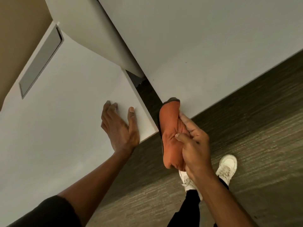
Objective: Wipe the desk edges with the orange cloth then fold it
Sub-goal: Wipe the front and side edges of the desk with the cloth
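Nearest, the right hand point(193, 149) was recorded with fingers point(183, 138) bunched around the orange cloth point(170, 136), which was pressed against the corner edge of the right counter point(213, 46), at the gap. Left hand point(119, 128): laid flat, fingers spread, on the left counter point(65, 112). Step judged: edge wiping, unfinished. Next required: cloth drawn along the edge under steady pressure; folding later.
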`<move>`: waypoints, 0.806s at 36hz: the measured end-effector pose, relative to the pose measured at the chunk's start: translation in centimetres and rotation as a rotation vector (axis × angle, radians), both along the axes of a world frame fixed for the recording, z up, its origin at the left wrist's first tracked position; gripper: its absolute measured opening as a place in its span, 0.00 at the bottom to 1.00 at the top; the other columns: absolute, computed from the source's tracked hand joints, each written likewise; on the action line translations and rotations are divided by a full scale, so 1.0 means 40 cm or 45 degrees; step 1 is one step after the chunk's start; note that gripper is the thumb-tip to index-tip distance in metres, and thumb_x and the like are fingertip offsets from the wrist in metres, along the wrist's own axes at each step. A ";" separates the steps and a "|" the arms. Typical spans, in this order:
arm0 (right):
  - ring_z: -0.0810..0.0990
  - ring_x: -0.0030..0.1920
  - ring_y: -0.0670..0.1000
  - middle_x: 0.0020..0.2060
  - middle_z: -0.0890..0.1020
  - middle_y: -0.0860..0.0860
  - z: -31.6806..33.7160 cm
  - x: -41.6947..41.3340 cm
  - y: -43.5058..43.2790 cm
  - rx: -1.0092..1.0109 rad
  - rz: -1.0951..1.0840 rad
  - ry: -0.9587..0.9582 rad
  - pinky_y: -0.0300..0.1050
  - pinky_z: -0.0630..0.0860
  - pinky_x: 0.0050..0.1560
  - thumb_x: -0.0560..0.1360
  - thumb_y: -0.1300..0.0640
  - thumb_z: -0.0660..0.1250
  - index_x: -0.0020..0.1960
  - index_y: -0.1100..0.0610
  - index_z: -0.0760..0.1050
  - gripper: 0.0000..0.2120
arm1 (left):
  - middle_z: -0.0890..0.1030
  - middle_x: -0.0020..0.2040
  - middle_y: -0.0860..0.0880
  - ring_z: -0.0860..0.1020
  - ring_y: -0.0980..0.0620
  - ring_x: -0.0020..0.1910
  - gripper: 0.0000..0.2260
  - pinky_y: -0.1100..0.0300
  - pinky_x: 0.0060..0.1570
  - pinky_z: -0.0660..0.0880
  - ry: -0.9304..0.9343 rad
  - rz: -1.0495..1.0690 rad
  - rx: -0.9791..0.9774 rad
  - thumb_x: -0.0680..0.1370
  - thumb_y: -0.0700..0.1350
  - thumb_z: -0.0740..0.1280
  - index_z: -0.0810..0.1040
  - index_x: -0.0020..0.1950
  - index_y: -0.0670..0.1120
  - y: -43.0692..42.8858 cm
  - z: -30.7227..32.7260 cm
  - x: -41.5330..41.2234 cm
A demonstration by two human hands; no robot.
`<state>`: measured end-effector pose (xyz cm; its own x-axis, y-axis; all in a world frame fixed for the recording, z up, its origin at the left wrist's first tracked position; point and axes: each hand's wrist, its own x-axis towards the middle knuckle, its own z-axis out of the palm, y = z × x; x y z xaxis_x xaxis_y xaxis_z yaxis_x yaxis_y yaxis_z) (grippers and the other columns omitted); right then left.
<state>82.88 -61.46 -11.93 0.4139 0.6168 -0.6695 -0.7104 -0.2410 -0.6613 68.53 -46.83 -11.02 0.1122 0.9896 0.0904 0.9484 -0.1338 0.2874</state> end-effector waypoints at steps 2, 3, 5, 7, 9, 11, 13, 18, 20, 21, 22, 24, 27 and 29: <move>0.80 0.69 0.46 0.69 0.82 0.44 -0.009 0.014 0.002 0.070 -0.002 0.018 0.58 0.77 0.72 0.77 0.73 0.64 0.71 0.46 0.79 0.30 | 0.66 0.83 0.45 0.65 0.44 0.82 0.30 0.41 0.82 0.60 -0.003 -0.003 0.008 0.84 0.65 0.61 0.65 0.79 0.47 0.002 -0.001 0.000; 0.81 0.69 0.46 0.69 0.82 0.44 -0.011 0.018 0.003 0.113 0.027 -0.007 0.58 0.77 0.72 0.77 0.74 0.64 0.70 0.45 0.80 0.31 | 0.66 0.83 0.45 0.65 0.44 0.82 0.29 0.41 0.82 0.61 -0.004 -0.008 0.014 0.84 0.65 0.61 0.66 0.79 0.47 0.002 -0.002 0.000; 0.78 0.72 0.45 0.72 0.79 0.42 -0.005 0.017 0.007 0.251 0.183 -0.128 0.55 0.76 0.73 0.78 0.74 0.63 0.71 0.44 0.78 0.32 | 0.66 0.82 0.45 0.65 0.44 0.82 0.29 0.40 0.82 0.61 0.007 -0.020 0.024 0.85 0.65 0.60 0.66 0.79 0.47 0.003 -0.001 -0.002; 0.71 0.77 0.43 0.77 0.74 0.44 0.007 0.000 0.016 0.413 0.415 -0.382 0.51 0.73 0.76 0.78 0.76 0.61 0.76 0.49 0.74 0.33 | 0.66 0.83 0.45 0.64 0.44 0.83 0.30 0.41 0.82 0.60 0.029 -0.027 0.030 0.85 0.65 0.59 0.66 0.79 0.46 0.005 -0.002 -0.004; 0.65 0.81 0.46 0.81 0.68 0.49 0.008 -0.010 0.038 0.495 0.623 -0.764 0.51 0.69 0.79 0.77 0.77 0.62 0.79 0.54 0.68 0.35 | 0.66 0.83 0.45 0.63 0.45 0.84 0.31 0.42 0.83 0.59 0.042 -0.028 0.031 0.85 0.66 0.58 0.66 0.79 0.46 0.002 -0.004 -0.006; 0.60 0.83 0.51 0.83 0.62 0.50 0.002 0.007 0.085 0.509 0.799 -1.018 0.56 0.67 0.81 0.77 0.76 0.64 0.81 0.55 0.64 0.36 | 0.65 0.84 0.45 0.62 0.45 0.84 0.31 0.43 0.84 0.58 0.048 -0.024 0.024 0.86 0.65 0.58 0.67 0.80 0.45 0.000 -0.005 -0.007; 0.58 0.84 0.53 0.84 0.60 0.52 0.002 0.031 0.148 0.509 0.943 -1.203 0.58 0.64 0.81 0.79 0.74 0.64 0.82 0.55 0.61 0.35 | 0.65 0.84 0.44 0.62 0.45 0.85 0.29 0.42 0.84 0.57 0.055 -0.017 0.023 0.87 0.62 0.57 0.67 0.80 0.44 -0.001 -0.004 -0.006; 0.54 0.85 0.57 0.85 0.56 0.56 0.014 0.023 0.190 0.438 1.093 -1.498 0.60 0.61 0.82 0.78 0.70 0.64 0.84 0.57 0.56 0.38 | 0.65 0.84 0.44 0.62 0.44 0.85 0.24 0.40 0.83 0.59 0.054 -0.014 0.018 0.87 0.55 0.57 0.68 0.79 0.43 0.004 0.004 0.000; 0.53 0.85 0.57 0.85 0.55 0.57 0.019 -0.006 0.120 0.382 1.057 -1.595 0.61 0.61 0.82 0.76 0.66 0.62 0.84 0.57 0.56 0.38 | 0.65 0.84 0.44 0.62 0.44 0.85 0.24 0.40 0.82 0.59 0.051 -0.017 0.018 0.87 0.55 0.57 0.68 0.79 0.43 0.004 0.002 0.000; 0.53 0.85 0.57 0.85 0.56 0.57 0.022 -0.024 0.081 0.345 1.025 -1.638 0.61 0.60 0.82 0.75 0.64 0.61 0.84 0.57 0.56 0.38 | 0.65 0.84 0.44 0.62 0.44 0.85 0.24 0.40 0.82 0.59 0.054 -0.018 0.018 0.87 0.55 0.57 0.68 0.79 0.43 0.004 0.001 -0.002; 0.52 0.85 0.58 0.85 0.57 0.58 0.027 -0.041 0.047 0.308 1.005 -1.664 0.61 0.60 0.82 0.75 0.63 0.60 0.84 0.58 0.57 0.38 | 0.65 0.84 0.44 0.62 0.44 0.85 0.24 0.40 0.82 0.59 0.059 -0.019 0.017 0.87 0.56 0.56 0.68 0.79 0.43 0.004 -0.001 -0.004; 0.52 0.85 0.58 0.84 0.58 0.58 0.032 -0.068 0.005 0.272 0.998 -1.687 0.62 0.60 0.82 0.75 0.62 0.58 0.84 0.59 0.58 0.37 | 0.65 0.84 0.44 0.62 0.44 0.85 0.24 0.40 0.82 0.60 0.066 -0.018 0.019 0.87 0.56 0.56 0.68 0.79 0.44 0.005 -0.004 -0.006; 0.56 0.85 0.59 0.83 0.61 0.58 0.036 -0.071 0.023 0.262 0.999 -1.689 0.62 0.62 0.81 0.75 0.61 0.58 0.83 0.57 0.59 0.36 | 0.64 0.84 0.45 0.61 0.45 0.85 0.24 0.40 0.82 0.59 0.069 -0.012 0.017 0.87 0.56 0.57 0.67 0.79 0.45 0.006 -0.006 -0.006; 0.58 0.84 0.58 0.84 0.61 0.57 0.035 -0.055 0.078 0.299 0.981 -1.630 0.62 0.63 0.81 0.75 0.62 0.62 0.83 0.54 0.58 0.37 | 0.64 0.85 0.45 0.61 0.45 0.85 0.24 0.40 0.83 0.59 0.073 -0.006 0.011 0.87 0.56 0.57 0.67 0.80 0.45 0.005 -0.007 -0.007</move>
<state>80.69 -58.33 -10.51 0.1595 0.9869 0.0232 0.6047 -0.0791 -0.7926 68.26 -46.65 -11.30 0.1224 0.9882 0.0923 0.9627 -0.1409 0.2312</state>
